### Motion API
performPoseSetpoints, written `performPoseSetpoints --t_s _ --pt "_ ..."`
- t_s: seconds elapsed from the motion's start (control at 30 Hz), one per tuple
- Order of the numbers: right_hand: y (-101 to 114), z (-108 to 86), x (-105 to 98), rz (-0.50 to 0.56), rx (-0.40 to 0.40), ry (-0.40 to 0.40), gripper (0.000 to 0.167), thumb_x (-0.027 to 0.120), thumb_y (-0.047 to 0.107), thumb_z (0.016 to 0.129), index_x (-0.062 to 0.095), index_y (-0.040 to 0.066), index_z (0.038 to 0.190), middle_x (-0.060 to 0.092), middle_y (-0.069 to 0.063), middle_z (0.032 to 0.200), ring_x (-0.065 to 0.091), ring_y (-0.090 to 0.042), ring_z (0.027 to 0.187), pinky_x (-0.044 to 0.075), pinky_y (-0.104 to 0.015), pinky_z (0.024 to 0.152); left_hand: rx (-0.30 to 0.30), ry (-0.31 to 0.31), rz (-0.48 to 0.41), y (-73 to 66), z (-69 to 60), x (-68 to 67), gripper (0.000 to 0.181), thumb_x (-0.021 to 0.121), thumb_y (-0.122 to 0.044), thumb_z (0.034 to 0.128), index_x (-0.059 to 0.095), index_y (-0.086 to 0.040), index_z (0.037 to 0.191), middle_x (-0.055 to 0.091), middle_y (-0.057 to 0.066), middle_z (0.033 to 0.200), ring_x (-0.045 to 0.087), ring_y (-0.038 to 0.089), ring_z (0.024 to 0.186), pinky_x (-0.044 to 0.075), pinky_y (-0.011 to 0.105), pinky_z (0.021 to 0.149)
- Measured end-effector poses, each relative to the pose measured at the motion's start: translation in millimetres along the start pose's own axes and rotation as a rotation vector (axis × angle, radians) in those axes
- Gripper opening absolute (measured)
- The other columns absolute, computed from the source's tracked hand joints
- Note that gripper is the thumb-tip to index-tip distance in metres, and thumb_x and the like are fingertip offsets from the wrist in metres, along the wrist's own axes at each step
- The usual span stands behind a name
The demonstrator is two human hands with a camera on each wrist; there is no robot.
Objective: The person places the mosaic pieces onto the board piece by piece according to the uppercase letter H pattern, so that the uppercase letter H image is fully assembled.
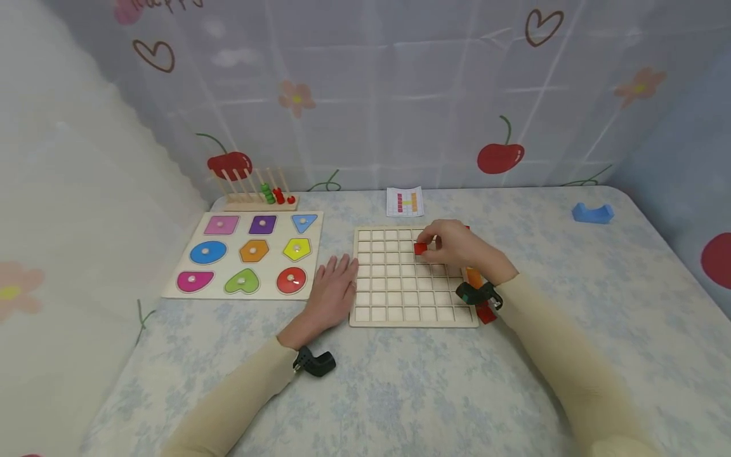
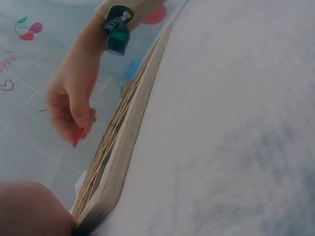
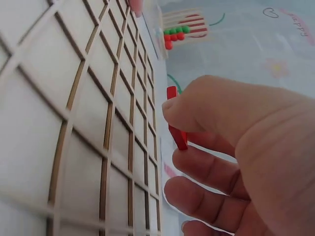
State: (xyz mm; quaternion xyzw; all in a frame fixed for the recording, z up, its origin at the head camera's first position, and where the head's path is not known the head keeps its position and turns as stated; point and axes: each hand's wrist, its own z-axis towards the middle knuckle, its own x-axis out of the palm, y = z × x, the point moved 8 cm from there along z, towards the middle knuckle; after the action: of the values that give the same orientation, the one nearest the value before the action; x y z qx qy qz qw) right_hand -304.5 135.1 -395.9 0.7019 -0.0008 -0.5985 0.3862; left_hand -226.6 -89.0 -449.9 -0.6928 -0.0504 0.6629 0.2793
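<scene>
My right hand (image 1: 454,244) pinches a small red square tile (image 1: 420,248) between thumb and fingers, above the upper right part of a wooden grid board (image 1: 394,297). In the right wrist view, the red tile (image 3: 180,136) stands tilted on edge, apart from the grid. My left hand (image 1: 333,289) lies with straight fingers at the board's left edge, fingertips touching its side. Beyond the board's right edge, partly hidden under the right forearm, are an orange tile (image 1: 474,278) and red tiles (image 1: 486,313).
A card with a coloured grid pattern (image 1: 405,202) lies behind the board. To the left is a shape puzzle (image 1: 228,230) with knobbed pieces. Behind it stands a peg rack (image 1: 240,206) with green and red beads. A blue curved holder (image 1: 592,214) sits far right.
</scene>
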Motion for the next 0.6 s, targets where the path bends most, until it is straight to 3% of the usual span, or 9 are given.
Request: performPoseSetpoints --t_s 0.27,0.6 --pt "9 26.4 15 -0.051 -0.031 0.013 0.023 0.073 0.01 0.088 0.077 0.005 0.11 0.075 -0.011 0.11 0.055 -0.018 0.076 0.048 -0.034 0.075 0.001 0.0 -0.008 -1.5 0.0 1.5 0.052 0.042 -0.019 0.1067 0.04 -0.004 0.156 0.033 0.021 0.164 0.02 0.044 0.156 0.015 0.063 0.125" --pt "14 43.9 30 -0.017 -0.034 0.026 0.021 0.074 0.011 0.087 0.078 0.005 0.107 0.076 -0.01 0.103 0.064 -0.024 0.09 0.055 -0.042 0.086 -0.005 -0.002 -0.005 -1.7 1.1 2.0 0.052 0.042 -0.02 0.1065 0.041 -0.004 0.156 0.034 0.021 0.164 0.021 0.044 0.156 0.016 0.063 0.125"
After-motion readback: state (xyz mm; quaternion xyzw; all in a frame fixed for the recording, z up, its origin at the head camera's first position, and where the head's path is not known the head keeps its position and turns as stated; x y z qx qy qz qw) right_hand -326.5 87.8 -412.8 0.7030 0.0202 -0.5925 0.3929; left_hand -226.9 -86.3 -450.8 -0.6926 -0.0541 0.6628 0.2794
